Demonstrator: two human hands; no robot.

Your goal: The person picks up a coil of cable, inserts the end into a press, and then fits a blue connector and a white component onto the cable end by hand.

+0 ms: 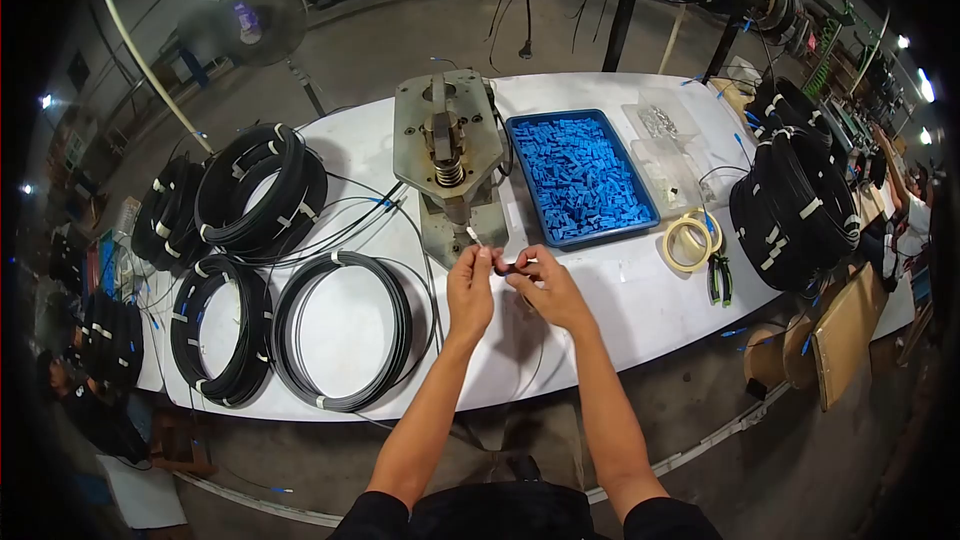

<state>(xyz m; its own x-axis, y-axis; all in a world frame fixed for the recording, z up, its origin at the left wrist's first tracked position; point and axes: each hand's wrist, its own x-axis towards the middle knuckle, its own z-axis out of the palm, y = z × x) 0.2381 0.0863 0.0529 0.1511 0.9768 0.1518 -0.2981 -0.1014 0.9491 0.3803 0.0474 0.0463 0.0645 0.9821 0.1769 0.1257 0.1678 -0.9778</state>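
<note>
In front of the metal press, my left hand pinches a thin cable end with a small white tip pointing up towards the press. Close beside it, my right hand has its thumb and fingers closed on a short dark section of the cable. The fingers hide part of the cable between the hands. Just beyond my right hand lies a blue tray, filled with small blue plastic pieces.
Black cable coils with white ties cover the table's left side. At right are tape rolls, green-handled pliers, clear plastic boxes and a tall stack of coils. A fan stands behind the table.
</note>
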